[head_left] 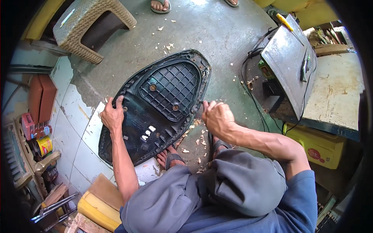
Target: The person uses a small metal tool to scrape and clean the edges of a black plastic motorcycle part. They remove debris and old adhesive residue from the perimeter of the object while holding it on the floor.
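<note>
A black plastic seat base (pixel 163 97), shown underside up with a ribbed grid panel and a rough rim, lies tilted in front of my knees over my sandaled feet. My left hand (pixel 113 114) is closed on its left edge, fingers curled over the rim. At the opposite edge my right hand (pixel 217 118) is closed in a fist, knuckles up, right beside the rim; whatever it holds there is too small and hidden to name.
Woven plastic stool (pixel 93 19) at upper left; another person's sandaled feet (pixel 160 6) at top. Metal-topped bench (pixel 283 54) with screwdriver, cables and yellow container (pixel 311 143) at right. Wood chips on the floor. Cans, tools (pixel 54 206) and foam block (pixel 97 209) along the left.
</note>
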`<action>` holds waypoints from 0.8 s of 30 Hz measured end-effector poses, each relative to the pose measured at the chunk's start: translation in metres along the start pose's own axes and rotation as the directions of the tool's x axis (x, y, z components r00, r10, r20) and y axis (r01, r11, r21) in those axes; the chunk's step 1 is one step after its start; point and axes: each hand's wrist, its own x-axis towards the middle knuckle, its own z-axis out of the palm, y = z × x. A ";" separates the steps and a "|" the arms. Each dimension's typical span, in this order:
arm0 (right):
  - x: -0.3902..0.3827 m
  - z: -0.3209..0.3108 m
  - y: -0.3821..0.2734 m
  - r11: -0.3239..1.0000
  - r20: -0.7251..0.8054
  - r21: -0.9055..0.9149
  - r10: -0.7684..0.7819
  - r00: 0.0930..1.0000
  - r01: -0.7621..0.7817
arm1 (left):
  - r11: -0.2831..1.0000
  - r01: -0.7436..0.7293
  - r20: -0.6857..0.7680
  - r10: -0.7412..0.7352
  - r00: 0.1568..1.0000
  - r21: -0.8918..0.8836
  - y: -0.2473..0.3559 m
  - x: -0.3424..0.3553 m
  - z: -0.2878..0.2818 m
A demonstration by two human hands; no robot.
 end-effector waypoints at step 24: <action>0.020 0.052 0.069 0.932 -0.295 0.350 0.210 0.932 -0.100 | 0.997 -0.039 -0.075 0.035 0.997 -0.060 0.007 -0.014 -0.013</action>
